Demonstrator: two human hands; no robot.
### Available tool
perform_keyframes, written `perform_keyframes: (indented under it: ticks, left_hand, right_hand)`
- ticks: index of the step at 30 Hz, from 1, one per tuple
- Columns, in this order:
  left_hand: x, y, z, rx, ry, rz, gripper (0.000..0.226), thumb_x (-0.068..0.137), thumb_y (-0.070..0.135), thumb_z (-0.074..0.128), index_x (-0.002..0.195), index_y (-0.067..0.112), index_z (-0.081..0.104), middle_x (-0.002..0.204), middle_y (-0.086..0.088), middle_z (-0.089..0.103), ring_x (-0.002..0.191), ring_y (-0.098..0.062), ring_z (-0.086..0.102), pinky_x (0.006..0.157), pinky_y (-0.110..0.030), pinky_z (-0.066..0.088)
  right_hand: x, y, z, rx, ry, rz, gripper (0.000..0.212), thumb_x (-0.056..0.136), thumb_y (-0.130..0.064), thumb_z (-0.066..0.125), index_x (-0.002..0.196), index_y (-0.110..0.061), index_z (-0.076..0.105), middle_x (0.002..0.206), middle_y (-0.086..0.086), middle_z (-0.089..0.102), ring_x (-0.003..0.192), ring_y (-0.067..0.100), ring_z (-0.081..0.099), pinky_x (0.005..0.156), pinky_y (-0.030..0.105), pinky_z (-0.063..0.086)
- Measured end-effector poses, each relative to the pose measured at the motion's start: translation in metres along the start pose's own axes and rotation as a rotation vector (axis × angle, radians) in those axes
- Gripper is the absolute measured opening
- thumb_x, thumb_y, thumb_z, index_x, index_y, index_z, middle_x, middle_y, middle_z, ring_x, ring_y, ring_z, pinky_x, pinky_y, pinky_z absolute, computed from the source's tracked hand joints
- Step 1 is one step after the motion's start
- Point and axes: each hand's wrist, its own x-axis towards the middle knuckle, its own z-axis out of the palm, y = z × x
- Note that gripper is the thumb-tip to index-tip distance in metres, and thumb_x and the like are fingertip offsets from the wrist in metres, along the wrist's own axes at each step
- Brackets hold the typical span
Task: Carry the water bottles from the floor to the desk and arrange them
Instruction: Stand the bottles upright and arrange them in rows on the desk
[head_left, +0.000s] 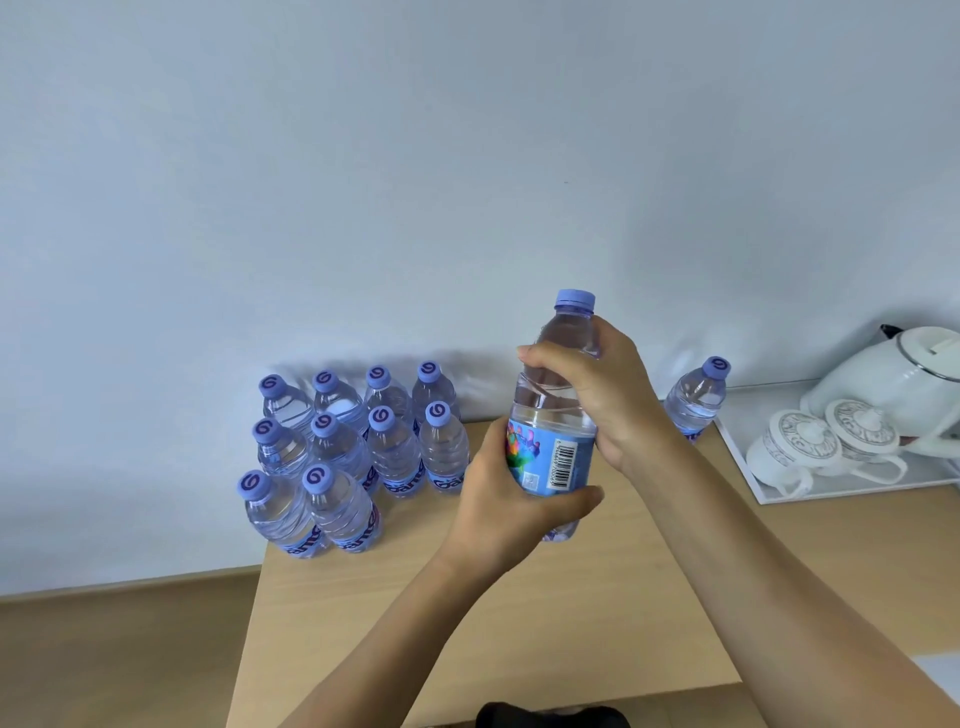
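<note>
Between both hands, upright bottle.

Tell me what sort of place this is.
Probably a hotel room or small office: a plain wooden desk against a bare wall, a white tray with a kettle and lidded cups, and bottled water stocked in rows.

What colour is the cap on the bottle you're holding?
Light purple-blue cap on the held bottle, clearest in the head view.

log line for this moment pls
held bottle: upright above desk | left hand: label | right hand: shoulder | group: standing
</note>
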Motion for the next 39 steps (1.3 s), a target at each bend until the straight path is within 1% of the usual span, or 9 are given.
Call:
perform_keyframes:
  ticks: [6,11,15,18,23,28,33,36,39]
  left_hand:
    - [-0.003,0.004,-0.006,-0.106,-0.121,-0.024,0.058,0.059,0.014,0.089,0.107,0.017,0.057,0.087,0.0,0.072,0.073,-0.013,0.067,0.061,-0.027,0.056]
    - [-0.005,0.008,-0.008,-0.135,-0.183,-0.039,0.055,0.06,0.011,0.086,0.107,0.012,0.058,0.09,-0.006,0.072,0.076,-0.015,0.068,0.067,-0.028,0.057]
    - [-0.007,0.009,-0.005,-0.096,-0.085,0.008,0.051,0.059,0.012,0.085,0.102,0.013,0.058,0.083,-0.004,0.072,0.068,-0.015,0.066,0.059,-0.027,0.056]
    - [-0.01,0.01,-0.001,-0.019,0.014,0.035,0.052,0.057,0.014,0.085,0.099,0.024,0.056,0.079,0.003,0.071,0.061,-0.014,0.066,0.052,-0.025,0.054]
    - [-0.011,0.011,0.002,0.034,0.019,0.029,0.059,0.052,0.022,0.088,0.1,0.031,0.054,0.083,0.009,0.071,0.067,-0.018,0.069,0.057,-0.035,0.061]
    - [-0.007,0.015,-0.008,-0.1,-0.098,-0.013,0.059,0.052,0.02,0.09,0.103,0.022,0.061,0.087,0.0,0.072,0.075,-0.015,0.069,0.063,-0.029,0.057]
    - [-0.004,0.015,-0.012,-0.15,-0.169,-0.023,0.06,0.051,0.02,0.089,0.105,0.015,0.063,0.092,-0.005,0.073,0.081,-0.017,0.069,0.075,-0.033,0.059]
    - [-0.004,0.017,-0.01,-0.097,-0.095,0.013,0.054,0.053,0.02,0.089,0.1,0.018,0.063,0.088,-0.003,0.073,0.077,-0.014,0.07,0.068,-0.027,0.059]
    - [-0.005,0.017,-0.005,-0.001,0.034,0.063,0.051,0.055,0.014,0.087,0.098,0.024,0.06,0.08,0.003,0.071,0.062,-0.008,0.067,0.055,-0.025,0.056]
  right_hand:
    - [0.003,-0.007,-0.009,0.164,-0.133,0.034,0.014,0.065,-0.012,0.074,0.075,-0.018,0.067,0.076,0.008,0.067,0.071,0.027,0.065,0.066,0.034,0.056]
    - [0.005,-0.012,-0.015,0.253,-0.267,0.076,0.023,0.069,-0.01,0.071,0.091,-0.012,0.066,0.092,0.01,0.072,0.082,0.031,0.073,0.07,0.035,0.059]
    - [0.0,-0.012,-0.01,0.079,-0.187,0.009,0.025,0.071,-0.021,0.076,0.091,-0.014,0.063,0.086,0.004,0.07,0.084,0.025,0.071,0.076,0.04,0.058]
    - [-0.005,-0.01,-0.004,0.004,-0.083,-0.037,0.029,0.074,-0.024,0.083,0.092,-0.015,0.062,0.077,-0.005,0.067,0.073,0.015,0.07,0.065,0.028,0.056]
    - [-0.006,-0.011,-0.002,0.077,-0.018,0.011,0.028,0.064,-0.017,0.078,0.087,-0.011,0.065,0.075,0.005,0.067,0.067,0.019,0.067,0.062,0.031,0.057]
    - [0.001,-0.015,-0.008,0.201,-0.141,0.013,0.017,0.066,-0.011,0.075,0.081,-0.015,0.068,0.084,0.011,0.068,0.08,0.031,0.067,0.072,0.04,0.057]
    - [0.001,-0.018,-0.013,0.311,-0.293,0.015,0.026,0.073,-0.009,0.068,0.099,-0.012,0.064,0.096,0.011,0.072,0.088,0.033,0.071,0.074,0.039,0.06]
    - [-0.001,-0.018,-0.012,0.179,-0.197,-0.022,0.026,0.073,-0.019,0.074,0.097,-0.015,0.064,0.097,0.008,0.071,0.09,0.032,0.071,0.077,0.044,0.059]
    - [-0.006,-0.016,-0.005,0.035,-0.045,-0.088,0.037,0.07,-0.032,0.081,0.099,-0.017,0.064,0.091,-0.001,0.072,0.085,0.019,0.073,0.073,0.036,0.059]
